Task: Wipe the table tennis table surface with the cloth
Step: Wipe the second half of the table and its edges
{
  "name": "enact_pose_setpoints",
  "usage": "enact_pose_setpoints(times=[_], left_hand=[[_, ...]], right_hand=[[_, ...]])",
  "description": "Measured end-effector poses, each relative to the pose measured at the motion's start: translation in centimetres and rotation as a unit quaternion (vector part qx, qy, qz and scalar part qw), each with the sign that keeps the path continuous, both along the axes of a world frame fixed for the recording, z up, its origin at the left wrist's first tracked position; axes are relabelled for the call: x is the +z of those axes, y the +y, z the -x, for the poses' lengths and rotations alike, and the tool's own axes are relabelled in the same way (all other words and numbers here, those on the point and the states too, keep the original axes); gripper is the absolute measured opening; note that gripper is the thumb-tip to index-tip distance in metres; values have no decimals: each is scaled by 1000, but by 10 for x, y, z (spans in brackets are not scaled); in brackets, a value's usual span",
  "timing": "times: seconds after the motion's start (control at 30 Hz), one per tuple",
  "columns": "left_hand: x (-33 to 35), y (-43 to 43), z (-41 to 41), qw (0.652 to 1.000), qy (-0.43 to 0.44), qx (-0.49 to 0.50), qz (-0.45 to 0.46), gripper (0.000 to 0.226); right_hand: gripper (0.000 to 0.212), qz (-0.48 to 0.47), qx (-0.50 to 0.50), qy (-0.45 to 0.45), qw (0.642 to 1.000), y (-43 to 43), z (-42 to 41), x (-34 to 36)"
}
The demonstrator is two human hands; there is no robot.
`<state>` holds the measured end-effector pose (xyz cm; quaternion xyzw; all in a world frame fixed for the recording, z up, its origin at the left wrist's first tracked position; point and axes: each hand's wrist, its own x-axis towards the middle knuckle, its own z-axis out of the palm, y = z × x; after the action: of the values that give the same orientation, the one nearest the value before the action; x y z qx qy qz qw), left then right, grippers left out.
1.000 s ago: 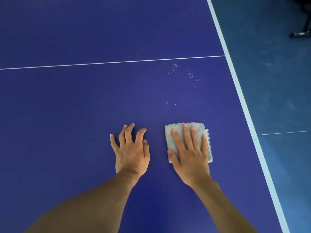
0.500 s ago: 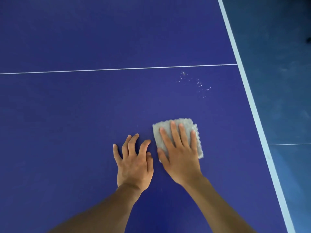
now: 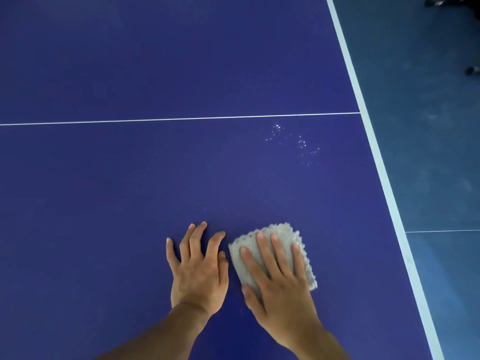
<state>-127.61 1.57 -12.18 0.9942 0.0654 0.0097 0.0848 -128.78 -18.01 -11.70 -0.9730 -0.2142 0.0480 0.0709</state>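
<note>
A dark blue table tennis table point(image 3: 130, 190) fills the view, with a thin white centre line and a white edge line on the right. A folded grey cloth point(image 3: 306, 268) lies flat on it near me. My right hand point(image 3: 278, 284) presses down on the cloth with straight, spread fingers. Just left of the cloth, my left hand point(image 3: 198, 268) rests flat on the bare surface with its fingers spread. A scatter of small water droplets point(image 3: 293, 142) glistens on the surface farther out, near the centre line.
The table's right edge point(image 3: 376, 152) runs diagonally, with a blue floor point(image 3: 428, 152) beyond it. Dark furniture feet point(image 3: 471, 70) stand on the floor at the top right.
My right hand slid the cloth left toward my left hand, then back a little right and nearer to me. A few droplets near the cloth are gone. My left hand stayed put.
</note>
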Motion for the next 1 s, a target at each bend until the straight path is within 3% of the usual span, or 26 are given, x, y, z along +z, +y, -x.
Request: enact_pose_setpoints(times=[0.1,0.2,0.27,0.33,0.43,0.5,0.53,0.63,0.73,0.8,1.0], left_hand=[[0,0,0,1000,4,-3,9,40],[5,-1,-2,1000,9,-5,28,42],[9,0,-2,998,0,3,61,46],[15,3,-2,987,-17,36,157,47],[22,10,4,930,-71,109,343,44],[24,16,8,902,-89,150,396,45],[25,20,9,910,-101,154,370,45],[21,41,10,967,-94,152,179,43],[17,64,15,980,5,168,103,47],[11,70,20,984,32,160,75,50],[6,71,19,987,14,151,50,49]], right_hand=[[69,14,-11,-11,1000,-28,10,1],[67,21,-146,9,989,-11,-15,7],[67,7,-175,27,984,22,-31,11],[66,12,-93,30,995,47,-27,11],[65,16,30,22,999,41,3,4],[65,8,52,28,998,22,23,3],[65,10,51,28,998,14,29,3],[67,22,-16,39,999,17,5,6],[69,24,-141,73,987,60,-55,7],[71,12,-166,92,982,97,-86,6],[66,9,85,48,995,129,-61,5]])
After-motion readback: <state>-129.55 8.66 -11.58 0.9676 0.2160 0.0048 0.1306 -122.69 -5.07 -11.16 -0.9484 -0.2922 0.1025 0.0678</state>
